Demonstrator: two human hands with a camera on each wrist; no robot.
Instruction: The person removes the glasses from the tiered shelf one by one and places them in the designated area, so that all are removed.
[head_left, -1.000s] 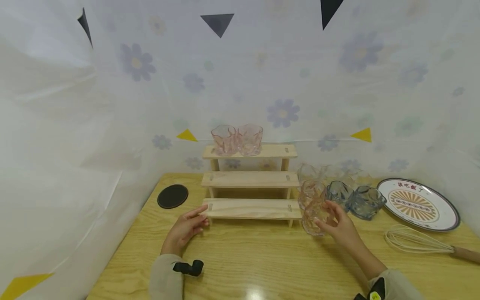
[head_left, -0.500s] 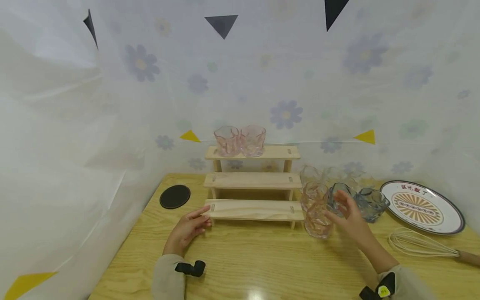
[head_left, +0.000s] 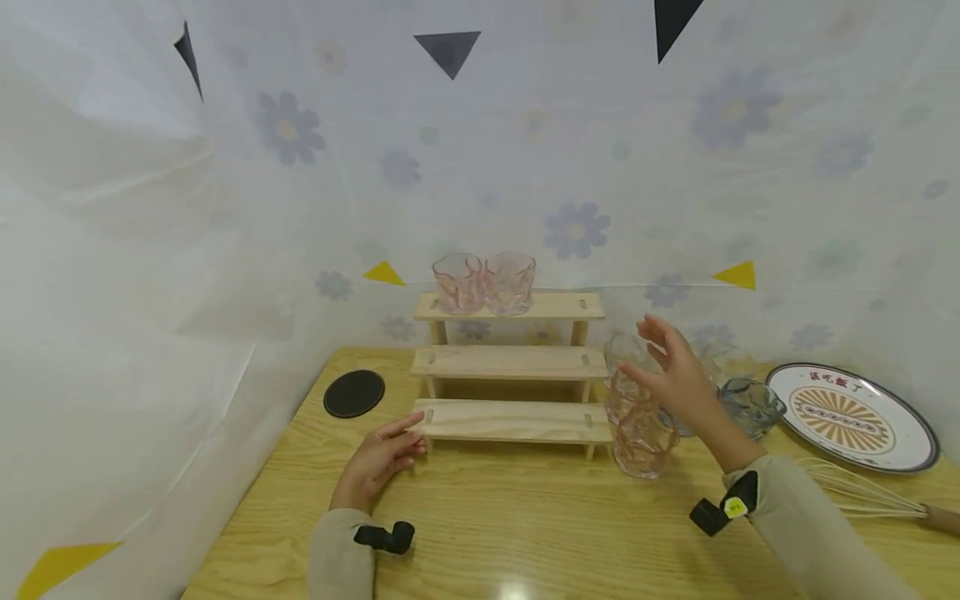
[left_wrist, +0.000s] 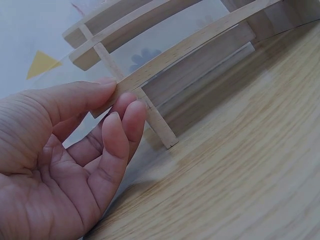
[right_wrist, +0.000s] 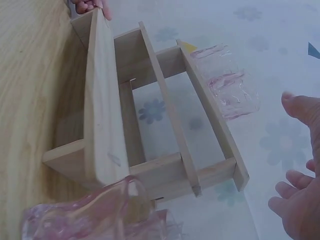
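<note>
A three-tier wooden display shelf (head_left: 517, 419) stands on the table. My left hand (head_left: 380, 461) pinches the left end of its lowest board, thumb on top and fingers curled below in the left wrist view. Two pale pink glasses, a left one (head_left: 457, 285) and a right one (head_left: 512, 285), sit side by side on the top tier. My right hand (head_left: 678, 379) is raised above the glasses right of the shelf, fingers spread and holding nothing. Below it are a front pinkish glass (head_left: 643, 446), another pinkish glass (head_left: 621, 404) behind, and a blue-grey glass (head_left: 750, 410), partly hidden.
Clear glasses (head_left: 624, 348) stand at the back, partly covered by my right hand. A patterned white plate (head_left: 907, 417) lies far right. A whisk (head_left: 873, 497) is partly behind my right sleeve. A black round coaster (head_left: 354, 393) lies left of the shelf.
My right hand has let go of the front pinkish glass and risen up and away over the other glasses. The left hand stays at the shelf's end. The view has shifted slightly.
</note>
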